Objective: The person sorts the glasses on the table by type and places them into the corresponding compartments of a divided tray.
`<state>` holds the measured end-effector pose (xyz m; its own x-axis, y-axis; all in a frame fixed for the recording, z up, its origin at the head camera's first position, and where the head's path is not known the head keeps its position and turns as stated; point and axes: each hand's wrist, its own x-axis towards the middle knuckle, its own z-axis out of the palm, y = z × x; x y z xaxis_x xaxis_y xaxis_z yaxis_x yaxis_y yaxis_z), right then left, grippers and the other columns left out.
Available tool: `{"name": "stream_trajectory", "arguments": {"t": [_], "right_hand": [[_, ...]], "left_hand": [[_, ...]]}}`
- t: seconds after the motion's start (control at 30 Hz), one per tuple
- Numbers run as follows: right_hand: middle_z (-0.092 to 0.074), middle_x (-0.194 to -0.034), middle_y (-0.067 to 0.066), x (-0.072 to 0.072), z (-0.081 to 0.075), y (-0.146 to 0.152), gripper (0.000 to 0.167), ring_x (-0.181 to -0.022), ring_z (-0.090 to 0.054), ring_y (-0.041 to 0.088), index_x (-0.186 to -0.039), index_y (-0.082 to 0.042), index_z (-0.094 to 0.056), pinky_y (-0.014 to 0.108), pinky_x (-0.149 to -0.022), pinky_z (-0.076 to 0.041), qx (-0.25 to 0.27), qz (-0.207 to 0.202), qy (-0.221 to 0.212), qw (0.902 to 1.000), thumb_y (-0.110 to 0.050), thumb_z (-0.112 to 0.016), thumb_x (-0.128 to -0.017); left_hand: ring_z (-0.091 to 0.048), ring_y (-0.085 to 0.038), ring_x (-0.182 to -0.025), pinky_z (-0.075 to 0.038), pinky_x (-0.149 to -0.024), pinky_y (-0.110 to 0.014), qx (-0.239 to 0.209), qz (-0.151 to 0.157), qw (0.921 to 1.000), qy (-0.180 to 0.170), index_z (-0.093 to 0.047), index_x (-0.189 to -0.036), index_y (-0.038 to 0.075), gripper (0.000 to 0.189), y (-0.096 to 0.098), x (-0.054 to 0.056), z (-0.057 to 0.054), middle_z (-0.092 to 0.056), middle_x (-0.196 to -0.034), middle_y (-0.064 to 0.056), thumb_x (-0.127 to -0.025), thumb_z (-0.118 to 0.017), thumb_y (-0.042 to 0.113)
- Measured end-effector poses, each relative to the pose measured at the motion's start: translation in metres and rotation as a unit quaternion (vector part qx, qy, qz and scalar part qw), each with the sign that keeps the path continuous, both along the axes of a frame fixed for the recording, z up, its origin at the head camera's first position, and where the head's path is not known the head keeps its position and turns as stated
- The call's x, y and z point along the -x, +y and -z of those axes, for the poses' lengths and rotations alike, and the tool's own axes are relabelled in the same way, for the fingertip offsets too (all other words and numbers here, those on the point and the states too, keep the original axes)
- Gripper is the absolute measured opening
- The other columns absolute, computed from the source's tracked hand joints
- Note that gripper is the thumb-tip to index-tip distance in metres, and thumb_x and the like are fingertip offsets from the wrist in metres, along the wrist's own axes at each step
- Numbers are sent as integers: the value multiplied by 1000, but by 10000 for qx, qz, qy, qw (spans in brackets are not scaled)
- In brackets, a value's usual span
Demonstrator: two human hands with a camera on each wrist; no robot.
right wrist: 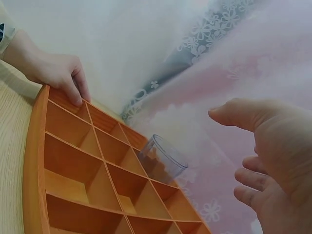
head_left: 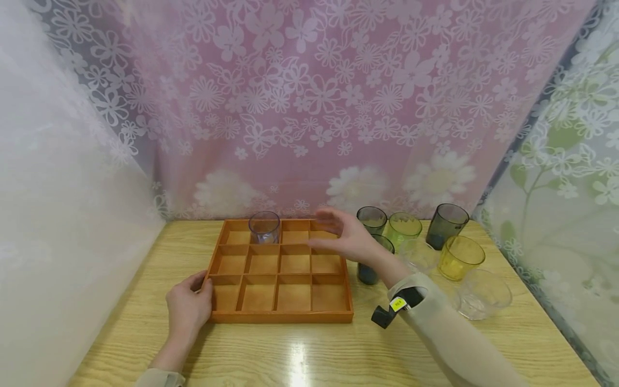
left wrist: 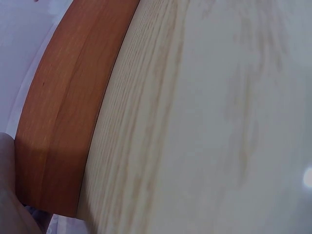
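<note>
An orange-brown wooden compartment tray (head_left: 282,317) lies on the table. My left hand (head_left: 189,303) grips its left wall near the front corner; in the right wrist view the left hand (right wrist: 56,70) has fingers over the rim. A clear bluish glass cup (head_left: 265,228) stands in the second compartment from the left of the back row, also seen as the cup (right wrist: 163,158) in the right wrist view. Over the tray's back right part hovers my right hand (head_left: 350,236), thumb and fingers spread apart, holding nothing. The left wrist view shows mostly the tray's side wall (left wrist: 73,107).
Right of the tray several glasses stand close together: dark grey glasses (head_left: 447,226), a green one (head_left: 404,228), a yellow one (head_left: 461,258) and clear ones (head_left: 483,295). My right forearm partly covers them. Floral curtains (head_left: 309,107) hang behind the table.
</note>
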<state>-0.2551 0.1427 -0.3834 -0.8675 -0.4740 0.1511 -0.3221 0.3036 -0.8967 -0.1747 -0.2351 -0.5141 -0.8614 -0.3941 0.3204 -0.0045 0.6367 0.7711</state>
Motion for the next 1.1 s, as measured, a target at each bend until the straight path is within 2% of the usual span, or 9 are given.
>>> {"name": "stream_trajectory", "arguments": {"t": [0.1,0.23,0.47,0.57,0.63,0.7,0.83,0.93,1.1], "right_hand": [[-53,-155,9,-6,-3,8,75,-142,-51,31,-155,-11,-50,51,-116,-39,59,-14,26,10000,-25,-87,-91],[-53,-154,10,-12,-6,20,73,-143,-50,31,-155,-10,-50,47,-117,-39,209,7,20,9998,-20,-86,-92],[-54,-151,14,-20,-10,35,71,-142,-51,33,-153,-7,-51,47,-116,-40,333,108,103,9993,-12,-86,-91],[-55,-150,14,-23,-11,42,71,-141,-52,32,-152,-5,-51,46,-117,-39,331,110,191,9992,-11,-86,-91],[-55,-151,14,-25,-12,47,71,-141,-51,33,-152,-5,-52,46,-116,-40,294,131,240,9992,-12,-86,-90],[-54,-152,14,-28,-12,52,71,-142,-50,34,-152,-5,-51,47,-116,-39,313,150,253,9991,-11,-86,-91],[-53,-153,13,-33,-13,63,71,-144,-49,34,-153,-3,-49,55,-115,-39,349,219,144,9990,-10,-85,-92],[-52,-154,12,-38,-14,71,71,-143,-49,34,-153,-2,-48,56,-112,-42,335,318,59,9989,-12,-84,-93],[-53,-152,14,-46,-16,84,67,-142,-49,40,-152,-2,-50,34,-108,-48,304,420,193,9985,-11,-83,-93]], "left_hand": [[-76,-35,-99,-59,-78,-38,4,15,10000,10,-77,-120,-4,26,0,0,-1,-78,-108,-20,-98,-69,6],[-75,-37,-102,-59,-83,-51,-48,47,10000,-29,-76,-122,-5,27,0,-1,-1,-77,-110,-21,-99,-68,6],[-75,-36,-101,-59,-79,-41,-12,74,10000,-27,-77,-121,-4,26,0,-1,0,-77,-110,-21,-99,-69,6],[-75,-37,-102,-59,-81,-46,-38,86,9999,-46,-77,-121,-4,26,1,-1,-2,-77,-110,-21,-99,-68,6],[-75,-36,-102,-59,-79,-39,-30,68,10000,-48,-77,-121,-4,26,1,-1,-2,-78,-110,-20,-99,-68,7],[-76,-35,-101,-56,-76,-27,-28,63,10000,-32,-77,-121,-4,26,0,0,-2,-78,-109,-20,-99,-68,7],[-76,-35,-100,-43,-70,-7,-40,79,10000,11,-77,-120,-5,26,0,0,-2,-78,-108,-21,-98,-69,6],[-76,-36,-101,-41,-69,-5,-60,84,9999,12,-77,-120,-5,26,0,-1,-2,-78,-108,-21,-98,-69,6],[-75,-36,-101,-43,-70,-8,-61,83,9999,-25,-77,-121,-4,26,0,0,-1,-77,-109,-21,-99,-69,6]]}}
